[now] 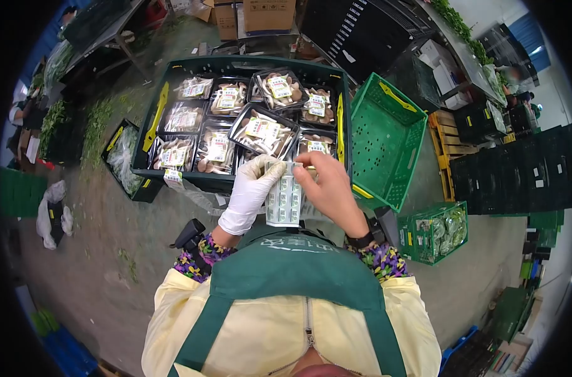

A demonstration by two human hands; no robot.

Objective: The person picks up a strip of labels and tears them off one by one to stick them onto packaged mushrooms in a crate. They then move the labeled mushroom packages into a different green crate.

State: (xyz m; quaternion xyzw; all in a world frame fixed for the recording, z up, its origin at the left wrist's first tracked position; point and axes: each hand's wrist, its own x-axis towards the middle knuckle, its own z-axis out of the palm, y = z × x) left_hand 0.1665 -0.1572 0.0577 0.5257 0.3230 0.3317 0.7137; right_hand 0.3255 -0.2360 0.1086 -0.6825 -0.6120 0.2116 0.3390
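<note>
My left hand point(253, 187), in a white glove, pinches the upper left edge of a sheet of small green-and-white labels point(285, 204). The sheet hangs down in front of my apron. At its upper right corner, the bare fingers of my right hand point(327, 182) are closed on the sheet; whether a single label is between the fingertips I cannot make out. Just beyond both hands stands a dark green crate point(236, 65) with several black trays of wrapped mushrooms. One mushroom tray point(263, 131) lies tilted on top of the others, and another tray point(278, 88) sits raised behind it.
A bright green crate point(386, 141) adjoins the dark crate on the right. Further right is a green crate of bagged greens point(440, 232). On the left stands a black crate with plastic wrap point(124, 160). Stacked black crates point(512, 168) and cardboard boxes point(269, 16) stand farther off.
</note>
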